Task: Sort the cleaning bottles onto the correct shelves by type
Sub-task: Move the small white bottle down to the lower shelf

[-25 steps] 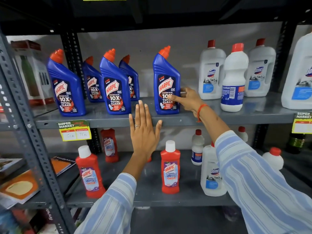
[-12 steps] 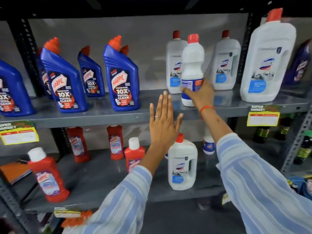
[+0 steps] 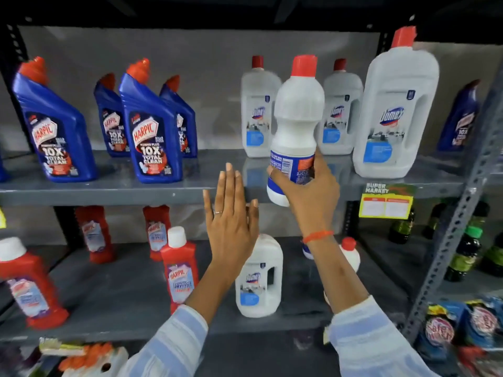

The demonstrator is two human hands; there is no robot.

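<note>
right hand (image 3: 304, 191) gripping white bottle (image 3: 296, 126) low on its label (bottom hanging past the upper shelf (image 3: 109, 190) edge) | left hand (image 3: 231, 221) hovering flat, fingers together, at its 8 o'clock

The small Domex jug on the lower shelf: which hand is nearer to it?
Left. The left hand hovers open just above the small Domex jug; the right hand grips a white bottle higher up.

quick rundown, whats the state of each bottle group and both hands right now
small white bottle: gripped low, lifted clear of the upper shelf, upright
right hand: closed around that bottle's base
left hand: open, flat, holding nothing
blue Harpic bottles: standing, upper shelf left
large Domex jug: standing, upper shelf right
small Domex jug: standing, lower shelf
red Harpic bottles: standing, lower shelf, capped
</note>
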